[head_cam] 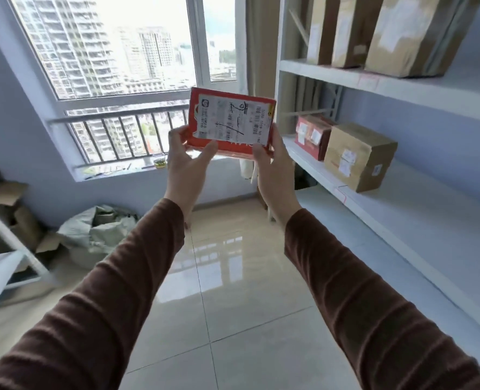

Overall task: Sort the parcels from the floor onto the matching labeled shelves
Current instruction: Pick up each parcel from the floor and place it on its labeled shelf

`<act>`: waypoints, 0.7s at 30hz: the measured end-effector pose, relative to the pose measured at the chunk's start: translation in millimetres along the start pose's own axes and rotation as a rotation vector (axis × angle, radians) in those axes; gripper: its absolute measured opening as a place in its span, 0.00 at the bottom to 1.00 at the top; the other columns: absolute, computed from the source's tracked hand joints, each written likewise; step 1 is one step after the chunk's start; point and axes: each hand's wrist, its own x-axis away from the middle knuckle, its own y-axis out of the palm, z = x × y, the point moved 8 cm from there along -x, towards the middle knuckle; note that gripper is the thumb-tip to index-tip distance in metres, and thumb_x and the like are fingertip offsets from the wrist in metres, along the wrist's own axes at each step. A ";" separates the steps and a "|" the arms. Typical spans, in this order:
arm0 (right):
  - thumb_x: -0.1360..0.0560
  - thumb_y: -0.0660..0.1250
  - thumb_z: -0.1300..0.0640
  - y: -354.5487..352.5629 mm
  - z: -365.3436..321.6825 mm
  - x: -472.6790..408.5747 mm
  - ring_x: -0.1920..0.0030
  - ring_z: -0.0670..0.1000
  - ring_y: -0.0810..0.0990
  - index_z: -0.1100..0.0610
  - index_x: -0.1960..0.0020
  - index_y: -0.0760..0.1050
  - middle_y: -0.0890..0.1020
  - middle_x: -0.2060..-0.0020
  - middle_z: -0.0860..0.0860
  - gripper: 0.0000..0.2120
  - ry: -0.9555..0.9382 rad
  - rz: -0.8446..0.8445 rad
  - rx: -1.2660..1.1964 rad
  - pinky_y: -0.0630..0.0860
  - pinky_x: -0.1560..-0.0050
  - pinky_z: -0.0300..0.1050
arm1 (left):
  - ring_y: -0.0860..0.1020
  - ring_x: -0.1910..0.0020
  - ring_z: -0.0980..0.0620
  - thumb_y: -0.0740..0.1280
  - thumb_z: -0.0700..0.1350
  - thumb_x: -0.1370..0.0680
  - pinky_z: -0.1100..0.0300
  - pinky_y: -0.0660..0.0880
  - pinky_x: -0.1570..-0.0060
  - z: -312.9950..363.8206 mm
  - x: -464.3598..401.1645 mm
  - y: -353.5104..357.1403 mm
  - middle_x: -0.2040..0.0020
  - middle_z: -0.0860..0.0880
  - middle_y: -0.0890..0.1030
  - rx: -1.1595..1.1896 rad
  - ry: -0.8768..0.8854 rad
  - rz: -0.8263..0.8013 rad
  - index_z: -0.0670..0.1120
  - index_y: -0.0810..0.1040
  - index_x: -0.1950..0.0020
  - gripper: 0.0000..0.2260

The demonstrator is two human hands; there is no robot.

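A flat red parcel with a white shipping label is held up at arm's length in front of the window, label facing me. My left hand grips its lower left corner, thumb on the front. My right hand grips its lower right corner. The white shelf unit stands to the right. Its middle shelf carries a small red parcel and a brown cardboard parcel. On the upper shelf, brown parcels stand upright.
Pale green sacks and opened cardboard boxes lie on the floor at the left by a white frame. A window with a railing is ahead. Glossy tiled floor stretches between.
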 end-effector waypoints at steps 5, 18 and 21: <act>0.18 0.58 0.47 64.7 -26.5 -4.8 0.36 0.47 0.79 0.50 0.22 0.64 0.80 0.35 0.48 0.26 -0.053 -0.008 0.015 0.78 0.34 0.51 | 0.81 0.43 0.55 0.74 0.47 0.23 0.54 0.80 0.41 -14.4 -22.2 -65.6 0.41 0.54 0.79 0.012 -0.008 0.042 0.45 0.69 0.33 0.23; 0.15 0.59 0.55 186.7 -73.3 -69.2 0.51 0.38 0.79 0.59 0.34 0.73 0.81 0.48 0.48 0.13 -0.129 -0.138 -0.090 0.77 0.50 0.33 | 0.85 0.44 0.49 0.79 0.47 0.26 0.51 0.84 0.50 -56.4 -68.9 -167.7 0.36 0.50 0.81 0.025 -0.196 -0.006 0.62 0.32 0.19 0.58; 0.17 0.64 0.53 224.6 -75.8 -90.3 0.42 0.45 0.79 0.62 0.36 0.68 0.79 0.42 0.53 0.15 -0.143 -0.175 -0.213 0.77 0.44 0.37 | 0.87 0.50 0.46 0.73 0.52 0.22 0.50 0.84 0.53 -58.2 -82.0 -189.0 0.37 0.48 0.82 0.110 -0.228 0.035 0.58 0.47 0.17 0.43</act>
